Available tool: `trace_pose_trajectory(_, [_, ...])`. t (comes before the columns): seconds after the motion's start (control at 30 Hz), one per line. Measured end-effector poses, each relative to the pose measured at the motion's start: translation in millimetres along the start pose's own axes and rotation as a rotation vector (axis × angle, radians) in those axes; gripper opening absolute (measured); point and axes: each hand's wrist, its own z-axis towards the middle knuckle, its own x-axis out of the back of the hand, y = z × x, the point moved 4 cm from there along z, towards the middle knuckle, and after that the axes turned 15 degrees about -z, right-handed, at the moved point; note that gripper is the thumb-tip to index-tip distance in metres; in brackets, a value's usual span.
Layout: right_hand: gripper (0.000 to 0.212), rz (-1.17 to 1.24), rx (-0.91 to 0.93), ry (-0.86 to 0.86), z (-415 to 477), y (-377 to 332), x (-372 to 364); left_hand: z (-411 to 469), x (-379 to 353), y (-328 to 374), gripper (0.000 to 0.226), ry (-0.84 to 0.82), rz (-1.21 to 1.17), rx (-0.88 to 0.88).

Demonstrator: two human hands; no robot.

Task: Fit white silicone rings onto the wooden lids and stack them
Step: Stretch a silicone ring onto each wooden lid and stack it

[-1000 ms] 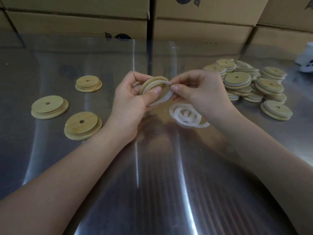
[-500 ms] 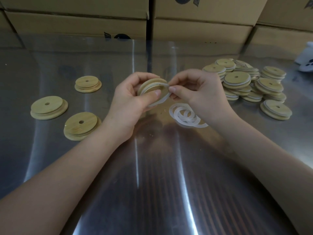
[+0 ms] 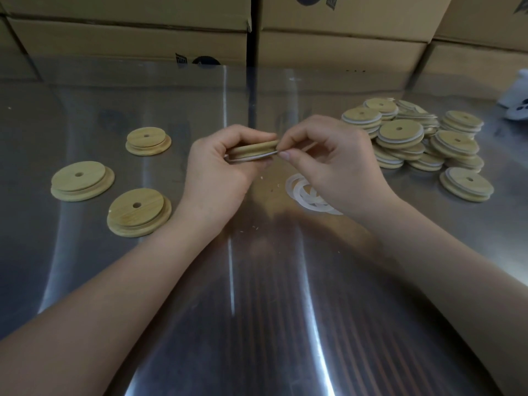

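**Ring part-seated on one lid, three bare lids waiting**

Work is midway, by the look of it. The left hand [image 3: 217, 172] curls its fingers round a wooden lid [image 3: 254, 148], held edge-on above the surface [image 3: 257, 310]. The right hand [image 3: 328, 164] pinches the white ring [image 3: 251, 158] at the lid's right edge – the ring seems only partly seated.

On the right lies a heap of ringed lids [image 3: 414, 138], loosely piled rather than squarely stacked, so tidying may remain. On the left three bare lids [image 3: 83, 181] lie apart from one another. A few loose rings [image 3: 307, 192] lie under the right wrist.

Cardboard boxes [image 3: 128, 38] wall off the far edge, and a white object [image 3: 514, 101] sits at the far right. The near and side edges are out of view. Open room lies in the middle and toward the person – between the bare lids and the heap.
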Motion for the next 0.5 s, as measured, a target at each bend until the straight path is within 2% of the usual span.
trace_pose_trajectory(0.5, [0.006, 0.019, 0.040, 0.014, 1.0, -0.3, 1.3, -0.6, 0.3, 2.1, 0.033, 0.004, 0.044, -0.086])
